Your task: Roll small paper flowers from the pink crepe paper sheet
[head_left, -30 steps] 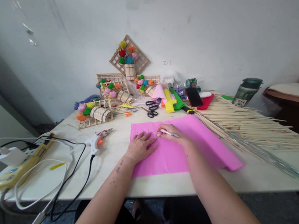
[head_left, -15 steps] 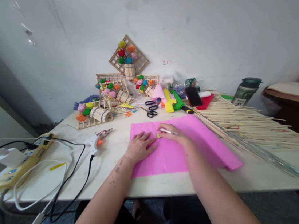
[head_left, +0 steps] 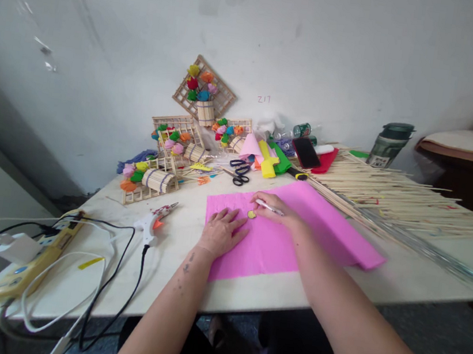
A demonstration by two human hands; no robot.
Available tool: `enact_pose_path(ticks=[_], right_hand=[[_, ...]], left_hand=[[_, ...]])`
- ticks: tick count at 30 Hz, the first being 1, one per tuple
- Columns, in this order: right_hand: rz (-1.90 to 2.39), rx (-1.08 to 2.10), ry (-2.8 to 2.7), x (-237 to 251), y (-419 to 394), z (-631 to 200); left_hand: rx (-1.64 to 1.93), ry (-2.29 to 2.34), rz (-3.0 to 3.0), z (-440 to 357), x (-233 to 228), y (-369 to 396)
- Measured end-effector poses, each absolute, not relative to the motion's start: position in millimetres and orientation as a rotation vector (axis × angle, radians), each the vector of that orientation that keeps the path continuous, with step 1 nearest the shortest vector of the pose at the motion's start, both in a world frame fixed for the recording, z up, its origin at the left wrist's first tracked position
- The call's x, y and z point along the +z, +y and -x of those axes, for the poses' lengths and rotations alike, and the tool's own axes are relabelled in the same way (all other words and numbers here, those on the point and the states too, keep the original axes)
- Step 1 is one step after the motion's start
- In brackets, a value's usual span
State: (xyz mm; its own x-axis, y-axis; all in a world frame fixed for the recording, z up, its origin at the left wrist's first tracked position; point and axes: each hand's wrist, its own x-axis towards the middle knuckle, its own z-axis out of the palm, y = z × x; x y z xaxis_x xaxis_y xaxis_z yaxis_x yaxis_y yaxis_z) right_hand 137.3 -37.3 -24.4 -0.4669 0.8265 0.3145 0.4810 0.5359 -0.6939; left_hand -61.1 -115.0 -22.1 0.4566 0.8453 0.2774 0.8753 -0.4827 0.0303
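- A broad, bright pink sheet of paper (head_left: 270, 251) is spread on the pale, smooth-topped desk (head_left: 180, 271), at the centre and right of centre of the frame.
- The sheet is pressed by the left hand (head_left: 224, 232), which is laid palm down near the sheet's left edge, its fingers extended and slightly parted; nothing is seen gripped in it.
- A slim white pen (head_left: 268, 207) is held, slanted, between the closed fingers of the right hand (head_left: 282, 204), above the middle of the sheet; whether the paper is touched by its tip cannot be told.
- A small, flat, roundish yellow piece (head_left: 251, 215) is seen on the sheet between the two hands, near the fingertips of the right one.
- A pair of dark-handled metal scissors (head_left: 240, 174) is placed just beyond the sheet, at the centre of the frame.
- A white glue gun with an orange trigger (head_left: 150, 228) is set down left of centre, well apart from the sheet.
- A yellowish, elongated power strip (head_left: 42, 259) is seen at the lower left.
- Thin, pale wooden sticks (head_left: 391, 191) are heaped at the right of the frame.
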Motion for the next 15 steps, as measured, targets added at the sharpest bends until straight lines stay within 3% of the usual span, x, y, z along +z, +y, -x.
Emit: enact_pose_path(ticks=[7,15], right_hand=[[1.211,0.483,-1.913,-15.1,-41.1,-139.1],[1.12,0.589,-1.969,-23.7,-35.0,-143.2]], left_hand=[[-0.378,-1.534,2.582,61.0,-21.6,-115.2],[-0.395,-1.534,2.597,61.4,-22.3,-114.9]])
